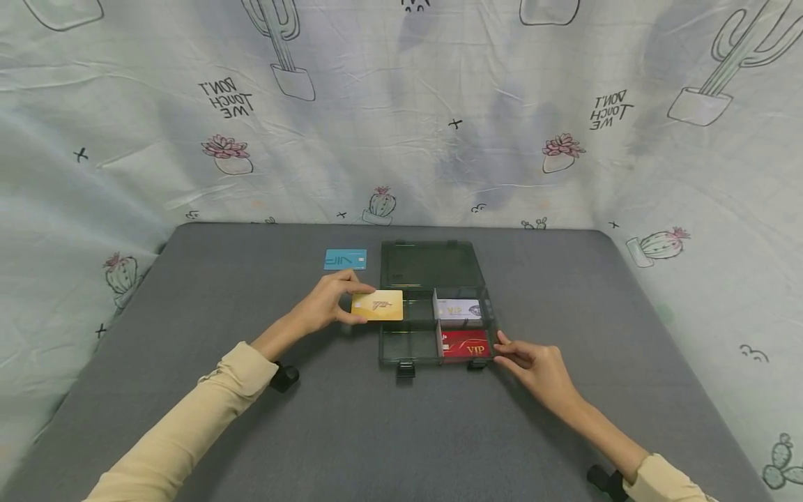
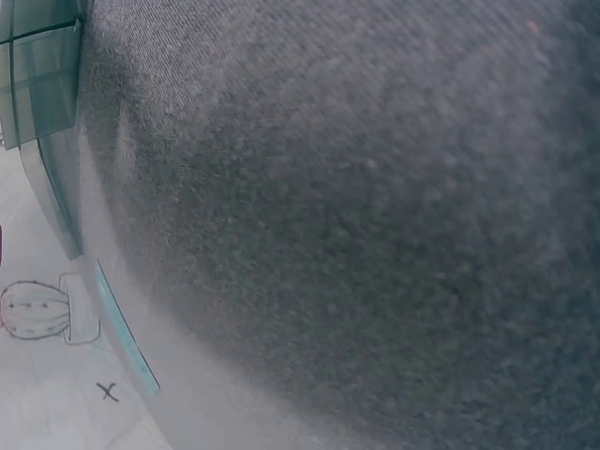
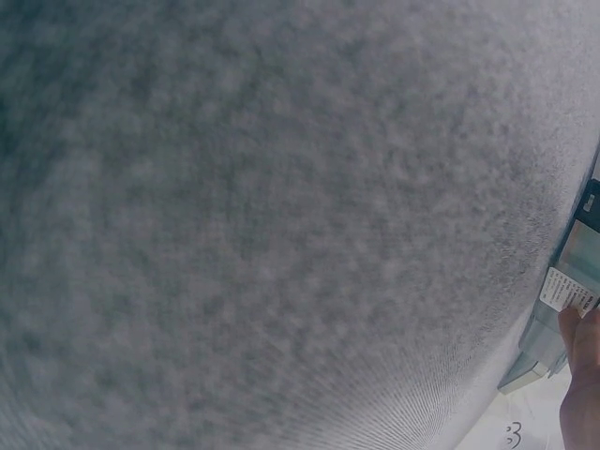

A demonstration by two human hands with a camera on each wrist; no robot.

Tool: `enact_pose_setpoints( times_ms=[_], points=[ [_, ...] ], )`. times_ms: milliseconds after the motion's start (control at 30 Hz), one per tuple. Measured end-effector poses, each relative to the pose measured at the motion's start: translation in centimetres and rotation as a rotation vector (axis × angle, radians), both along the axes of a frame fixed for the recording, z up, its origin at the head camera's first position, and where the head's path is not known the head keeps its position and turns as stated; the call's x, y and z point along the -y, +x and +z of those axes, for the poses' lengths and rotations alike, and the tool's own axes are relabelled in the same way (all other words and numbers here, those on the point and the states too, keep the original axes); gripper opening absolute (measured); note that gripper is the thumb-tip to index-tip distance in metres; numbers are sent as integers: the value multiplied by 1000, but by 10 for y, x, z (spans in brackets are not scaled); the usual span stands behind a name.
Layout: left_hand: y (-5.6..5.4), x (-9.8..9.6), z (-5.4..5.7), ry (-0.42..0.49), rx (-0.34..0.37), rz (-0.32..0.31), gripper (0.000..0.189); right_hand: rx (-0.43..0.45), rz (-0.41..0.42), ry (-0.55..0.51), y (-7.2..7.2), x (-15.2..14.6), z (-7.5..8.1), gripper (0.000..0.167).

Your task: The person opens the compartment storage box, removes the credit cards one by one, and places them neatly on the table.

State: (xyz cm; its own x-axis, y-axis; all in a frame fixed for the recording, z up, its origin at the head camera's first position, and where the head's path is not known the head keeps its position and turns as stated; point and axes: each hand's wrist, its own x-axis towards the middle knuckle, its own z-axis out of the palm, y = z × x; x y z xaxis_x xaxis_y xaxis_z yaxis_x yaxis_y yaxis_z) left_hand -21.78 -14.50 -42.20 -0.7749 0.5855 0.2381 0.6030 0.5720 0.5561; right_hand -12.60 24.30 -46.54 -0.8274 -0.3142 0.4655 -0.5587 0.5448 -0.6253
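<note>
My left hand (image 1: 326, 301) pinches a yellow card (image 1: 383, 305) between thumb and fingers. The card is held over the left edge of a dark translucent plastic box (image 1: 408, 343), whose lid (image 1: 431, 265) lies open toward the back. Inside, a silver card (image 1: 459, 309) lies in the back right compartment and a red VIP card (image 1: 464, 343) in the front right one. At the box's right side, my right hand (image 1: 538, 369) touches the wall with its fingertips. In the right wrist view, the fingers (image 3: 583, 342) meet the box side by a white label (image 3: 565, 290).
A blue VIP card (image 1: 345, 259) lies on the grey table (image 1: 401, 432), left of the box lid. Two latches, one of them the left latch (image 1: 406, 369), stick out at the box front. A patterned white cloth (image 1: 401, 111) hangs behind the table.
</note>
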Motion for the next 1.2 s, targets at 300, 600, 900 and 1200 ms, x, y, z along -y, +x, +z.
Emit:
enact_pose_setpoints(
  times_ms=[300,600,900,1200],
  points=[
    [2,10,-2,7,-14,7,52,-9,3,-2,1,0,-1,21],
    [7,20,-5,8,-9,27,52,-18,-4,5,3,0,-3,22],
    [9,31,-7,0,-21,32,53,-30,-8,10,2,0,-3,22],
    [10,46,-8,-2,-20,60,54,-23,-6,2,3,0,-3,22]
  ],
)
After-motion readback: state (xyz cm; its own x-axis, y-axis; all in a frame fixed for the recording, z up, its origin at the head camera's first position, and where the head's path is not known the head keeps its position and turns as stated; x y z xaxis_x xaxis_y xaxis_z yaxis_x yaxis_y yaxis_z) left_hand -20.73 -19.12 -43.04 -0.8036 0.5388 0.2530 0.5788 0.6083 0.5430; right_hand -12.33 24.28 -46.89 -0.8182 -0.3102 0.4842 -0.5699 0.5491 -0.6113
